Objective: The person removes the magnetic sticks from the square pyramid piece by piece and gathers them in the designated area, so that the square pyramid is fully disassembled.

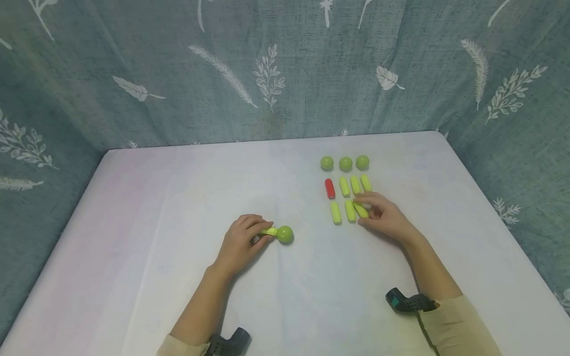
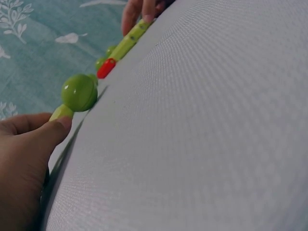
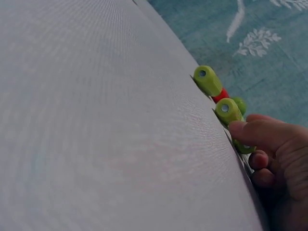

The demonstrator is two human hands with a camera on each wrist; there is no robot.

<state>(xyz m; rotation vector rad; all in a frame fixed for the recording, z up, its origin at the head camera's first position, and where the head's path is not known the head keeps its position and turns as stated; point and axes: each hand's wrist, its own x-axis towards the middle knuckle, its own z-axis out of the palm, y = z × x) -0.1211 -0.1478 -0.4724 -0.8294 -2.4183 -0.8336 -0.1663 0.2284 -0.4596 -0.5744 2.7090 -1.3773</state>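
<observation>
In the head view my left hand (image 1: 245, 242) pinches a short yellow-green magnetic rod (image 1: 269, 231) between thumb and fingers. A glossy green ball (image 1: 285, 234) sits on that rod's right end. My right hand (image 1: 385, 215) has thumb and fingertips around the rightmost yellow-green rod (image 1: 361, 209) of the near row, which lies at a slant. Beside it are two more rods of that row, one of them the middle rod (image 1: 350, 211). Round metal discs show in the rod ends, as on the outer rod (image 3: 202, 73) in the right wrist view.
Behind the near row lies a second row with one red rod (image 1: 330, 188) and several yellow-green rods (image 1: 355, 185). Three loose green balls (image 1: 345, 164) line up farther back. The white table (image 1: 200, 183) meets a leaf-patterned teal curtain (image 1: 311, 89) at its far edge.
</observation>
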